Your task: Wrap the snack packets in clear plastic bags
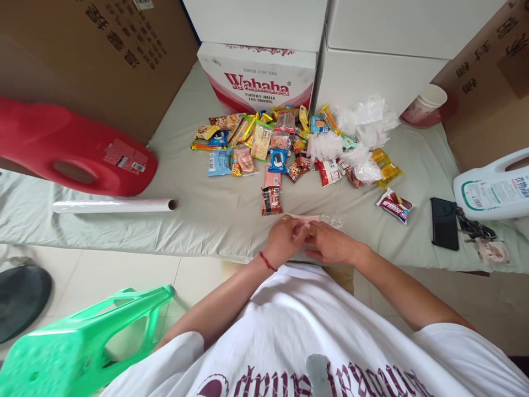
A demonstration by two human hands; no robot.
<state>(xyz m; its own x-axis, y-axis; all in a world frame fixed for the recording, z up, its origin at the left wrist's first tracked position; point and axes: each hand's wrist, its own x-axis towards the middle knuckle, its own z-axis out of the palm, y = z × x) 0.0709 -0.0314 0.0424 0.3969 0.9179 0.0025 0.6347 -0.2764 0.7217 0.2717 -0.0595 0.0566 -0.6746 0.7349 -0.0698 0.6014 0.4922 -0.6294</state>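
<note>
The pink packet point(305, 219) lies at the near edge of the cloth-covered table point(206, 220), pinched between both of your hands, its long axis running left to right. Your left hand point(285, 241) and right hand point(330, 244) meet over it, fingers curled narrow on it (clear plastic point(334, 220) pokes out just right of it). Beyond the packet sits a brown snack bar point(271, 200), then the snack pile point(285, 143); the phone point(444, 223) lies well right.
</note>
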